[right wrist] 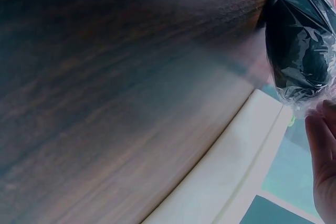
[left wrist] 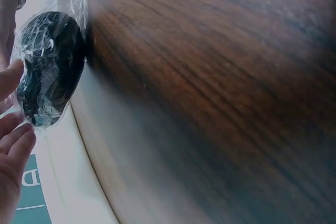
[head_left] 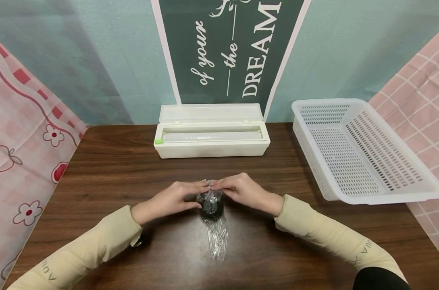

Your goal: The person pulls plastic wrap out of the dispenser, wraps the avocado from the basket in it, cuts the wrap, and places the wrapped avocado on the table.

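Observation:
A dark, rounded object [head_left: 212,208] lies on the table in front of the person, loosely covered in clear cling film [head_left: 217,241]. A crumpled tail of film trails toward the near side. At the far end, the left hand [head_left: 172,200] holds gathered film with its fingertips, and its thumb reaches the dark object's left side. Opposite it, the right hand [head_left: 246,193] pinches the film at the same end with bent fingers. Both wrist views show the object [left wrist: 51,69] as a smooth, nearly black oval [right wrist: 299,45] under wrinkled film; its exact kind cannot be told.
Behind the hands stands a white cling film dispenser [head_left: 212,150], lid raised and a roll inside. A white perforated plastic basket [head_left: 368,157] sits at the back right. The brown wooden table [head_left: 107,169] meets a curtain-like backdrop, with patterned cloth on both sides.

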`<state>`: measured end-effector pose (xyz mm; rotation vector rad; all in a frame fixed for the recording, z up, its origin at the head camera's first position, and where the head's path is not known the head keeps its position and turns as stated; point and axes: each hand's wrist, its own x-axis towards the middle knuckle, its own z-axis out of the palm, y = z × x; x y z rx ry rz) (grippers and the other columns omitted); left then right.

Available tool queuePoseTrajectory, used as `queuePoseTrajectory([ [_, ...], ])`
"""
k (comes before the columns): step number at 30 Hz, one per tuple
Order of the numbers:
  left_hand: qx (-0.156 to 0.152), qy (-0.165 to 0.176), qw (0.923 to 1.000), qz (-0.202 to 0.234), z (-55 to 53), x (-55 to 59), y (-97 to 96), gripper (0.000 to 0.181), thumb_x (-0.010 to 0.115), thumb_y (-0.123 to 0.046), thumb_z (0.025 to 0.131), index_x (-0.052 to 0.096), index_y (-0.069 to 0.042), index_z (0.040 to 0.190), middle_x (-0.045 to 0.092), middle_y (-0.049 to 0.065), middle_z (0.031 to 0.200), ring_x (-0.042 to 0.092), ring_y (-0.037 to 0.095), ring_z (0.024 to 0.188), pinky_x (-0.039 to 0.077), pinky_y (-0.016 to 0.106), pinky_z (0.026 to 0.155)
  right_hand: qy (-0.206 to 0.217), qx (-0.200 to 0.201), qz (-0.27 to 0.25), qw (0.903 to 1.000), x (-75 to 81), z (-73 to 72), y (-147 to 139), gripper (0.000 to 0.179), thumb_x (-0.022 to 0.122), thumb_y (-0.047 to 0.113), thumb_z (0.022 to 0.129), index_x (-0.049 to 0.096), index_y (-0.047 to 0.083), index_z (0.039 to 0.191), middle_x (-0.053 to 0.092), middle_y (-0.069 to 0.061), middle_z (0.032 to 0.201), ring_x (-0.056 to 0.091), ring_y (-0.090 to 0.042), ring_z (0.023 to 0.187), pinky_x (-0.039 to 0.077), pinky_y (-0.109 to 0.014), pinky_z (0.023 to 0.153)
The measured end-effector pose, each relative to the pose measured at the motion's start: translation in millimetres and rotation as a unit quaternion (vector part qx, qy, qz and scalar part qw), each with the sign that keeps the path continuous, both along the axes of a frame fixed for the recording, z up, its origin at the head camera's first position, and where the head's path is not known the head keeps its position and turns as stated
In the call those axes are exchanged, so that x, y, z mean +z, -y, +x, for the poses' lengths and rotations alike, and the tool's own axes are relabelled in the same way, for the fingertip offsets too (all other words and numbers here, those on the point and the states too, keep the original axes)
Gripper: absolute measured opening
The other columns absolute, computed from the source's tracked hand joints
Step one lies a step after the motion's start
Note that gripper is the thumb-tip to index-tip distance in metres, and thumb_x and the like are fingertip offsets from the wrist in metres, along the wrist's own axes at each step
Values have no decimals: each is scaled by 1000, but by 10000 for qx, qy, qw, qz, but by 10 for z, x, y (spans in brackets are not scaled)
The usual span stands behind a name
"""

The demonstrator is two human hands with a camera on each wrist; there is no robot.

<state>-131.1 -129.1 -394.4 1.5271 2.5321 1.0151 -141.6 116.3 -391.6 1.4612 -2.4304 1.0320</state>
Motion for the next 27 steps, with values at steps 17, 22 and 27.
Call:
queuePoseTrajectory([
  [17,296,7,9994,-183,1,-73,-46,51,66,-19,83,51,4,125,48,19,130,48,29,118,41,34,96,-297,-18,224,9993,-56,66,-19,28,62,-5,80,67,2,107,66,-9,107,61,-19,101,47,-23,88],
  [22,453,6,9988,-206,14,-93,-59,50,64,-19,84,50,4,127,47,20,130,46,29,120,40,35,97,-340,0,462,9984,-66,84,-26,28,59,-4,82,66,2,109,63,-12,111,60,-20,104,46,-25,89],
  [27,311,-328,9990,65,50,-96,-78,47,65,-12,83,52,3,125,48,19,129,47,28,119,41,33,96,-336,20,712,9969,-60,96,-38,28,58,-3,84,65,1,110,60,-14,115,58,-22,107,46,-27,90],
])
